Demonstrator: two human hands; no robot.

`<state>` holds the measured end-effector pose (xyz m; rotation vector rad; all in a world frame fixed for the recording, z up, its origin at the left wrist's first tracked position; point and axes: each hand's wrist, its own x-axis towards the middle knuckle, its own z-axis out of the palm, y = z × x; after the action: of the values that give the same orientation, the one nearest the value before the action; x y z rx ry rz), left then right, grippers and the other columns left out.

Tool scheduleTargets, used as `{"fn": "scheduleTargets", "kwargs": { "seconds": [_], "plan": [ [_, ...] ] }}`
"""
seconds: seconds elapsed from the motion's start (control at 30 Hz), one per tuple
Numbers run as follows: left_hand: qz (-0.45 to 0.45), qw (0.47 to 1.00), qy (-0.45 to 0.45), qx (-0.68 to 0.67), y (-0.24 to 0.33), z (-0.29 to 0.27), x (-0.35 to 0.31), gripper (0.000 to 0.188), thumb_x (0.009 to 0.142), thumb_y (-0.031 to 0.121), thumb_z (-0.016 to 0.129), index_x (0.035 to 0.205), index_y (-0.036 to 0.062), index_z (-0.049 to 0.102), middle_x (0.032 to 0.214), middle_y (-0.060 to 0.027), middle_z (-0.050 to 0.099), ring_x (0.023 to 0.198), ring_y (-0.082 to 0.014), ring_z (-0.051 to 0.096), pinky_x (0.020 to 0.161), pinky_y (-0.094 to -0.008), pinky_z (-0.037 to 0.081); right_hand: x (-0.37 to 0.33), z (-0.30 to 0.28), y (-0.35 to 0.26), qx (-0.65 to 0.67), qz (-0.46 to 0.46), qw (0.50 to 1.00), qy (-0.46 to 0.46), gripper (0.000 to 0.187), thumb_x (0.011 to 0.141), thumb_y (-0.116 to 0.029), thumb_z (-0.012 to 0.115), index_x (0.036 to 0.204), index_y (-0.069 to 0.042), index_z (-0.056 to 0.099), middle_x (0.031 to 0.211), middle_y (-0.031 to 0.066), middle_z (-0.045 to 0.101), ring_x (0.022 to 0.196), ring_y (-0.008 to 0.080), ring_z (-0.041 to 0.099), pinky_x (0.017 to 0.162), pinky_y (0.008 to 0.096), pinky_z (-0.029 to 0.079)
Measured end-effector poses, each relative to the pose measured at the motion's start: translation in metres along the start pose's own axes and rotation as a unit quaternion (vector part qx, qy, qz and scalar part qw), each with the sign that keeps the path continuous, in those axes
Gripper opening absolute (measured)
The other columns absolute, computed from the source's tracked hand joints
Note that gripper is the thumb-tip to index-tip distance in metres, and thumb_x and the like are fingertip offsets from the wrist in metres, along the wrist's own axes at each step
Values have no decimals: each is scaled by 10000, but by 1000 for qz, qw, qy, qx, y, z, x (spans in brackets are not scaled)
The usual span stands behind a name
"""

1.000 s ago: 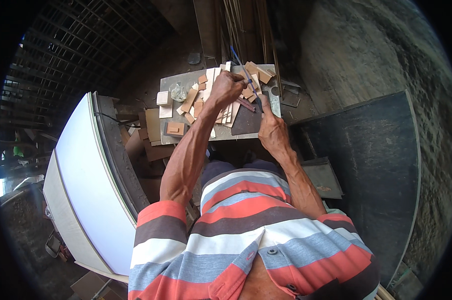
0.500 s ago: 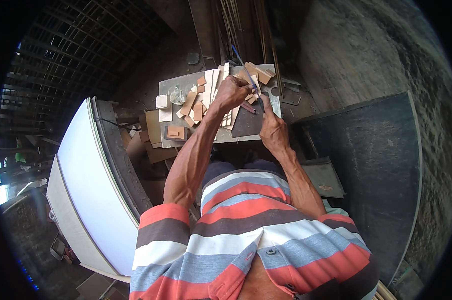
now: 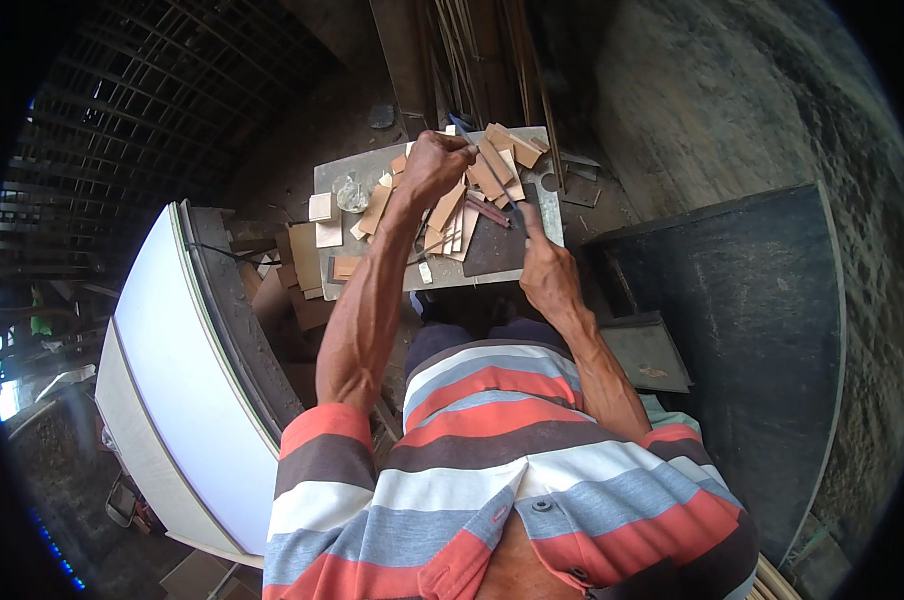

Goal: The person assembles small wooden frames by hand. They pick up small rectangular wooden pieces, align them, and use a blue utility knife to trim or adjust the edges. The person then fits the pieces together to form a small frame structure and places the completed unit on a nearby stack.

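A long, thin, dark tool (image 3: 495, 178) with a blue far end slants over the worktable (image 3: 332, 205); its exact kind cannot be told. My right hand (image 3: 549, 270) is closed round its near end, thumb laid along it. Close to the blue end, the fingers of my left hand (image 3: 437, 160) are pinched together on the tool. Beneath lie brown and pale wood offcuts (image 3: 489, 165), some partly hidden by my left hand and forearm. A clear glass jar (image 3: 352, 192) and a small white block (image 3: 320, 207) are at the table's left side.
A large white-faced panel (image 3: 187, 370) stands at my left, beside scrap boards (image 3: 307, 262). To the right, a big dark board (image 3: 737, 330) leans by a rough wall (image 3: 742, 100). Long thin strips (image 3: 457, 50) stand behind the table.
My left hand has moved left and slightly away along the tool, from its middle toward its blue end. My right hand stays nearly in place, still gripping the near end.
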<state>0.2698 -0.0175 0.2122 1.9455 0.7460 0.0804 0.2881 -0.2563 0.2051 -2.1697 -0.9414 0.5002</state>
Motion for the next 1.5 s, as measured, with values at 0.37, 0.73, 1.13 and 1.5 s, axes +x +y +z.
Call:
{"fn": "scheduleTargets", "kwargs": {
  "seconds": [0.37, 0.73, 1.13, 1.5],
  "plan": [
    [22, 980, -17, -197, -7, -8, -22, 249, 955, 216, 581, 950, -23, 650, 699, 20, 535, 603, -40, 439, 522, -204, 341, -8, 7, 44, 44, 64, 997, 3, 581, 902, -32, 460, 1451, -100, 282, 712, 276, 601, 704, 449, 616, 622, 497, 460],
    [-104, 939, 24, -326, -80, -4, -71, 296, 945, 35, 463, 1216, 71, 576, 700, 15, 516, 549, -48, 416, 467, -190, 343, 22, 47, 65, 361, 162, 905, -155, 206, 969, -172, 415, 973, 1, 527, 636, 77, 566, 453, 126, 528, 419, 272, 424],
    [-167, 910, 82, -371, -74, 35, -23, 171, 865, 178, 698, 959, 45, 646, 594, 80, 454, 460, -23, 336, 418, -197, 241, 3, 31, 44, 501, 183, 827, -176, 233, 975, -219, 442, 990, -13, 548, 668, 49, 564, 485, 86, 502, 456, 232, 446],
    [-54, 984, 33, -169, -65, 24, -22, 382, 925, 338, 586, 1098, 1, 628, 766, -18, 554, 687, -116, 478, 642, -265, 416, 40, 61, 71, 67, 135, 989, -1, 264, 928, -190, 466, 1068, 12, 564, 811, 203, 615, 757, 408, 602, 711, 462, 482]
  ]
}}
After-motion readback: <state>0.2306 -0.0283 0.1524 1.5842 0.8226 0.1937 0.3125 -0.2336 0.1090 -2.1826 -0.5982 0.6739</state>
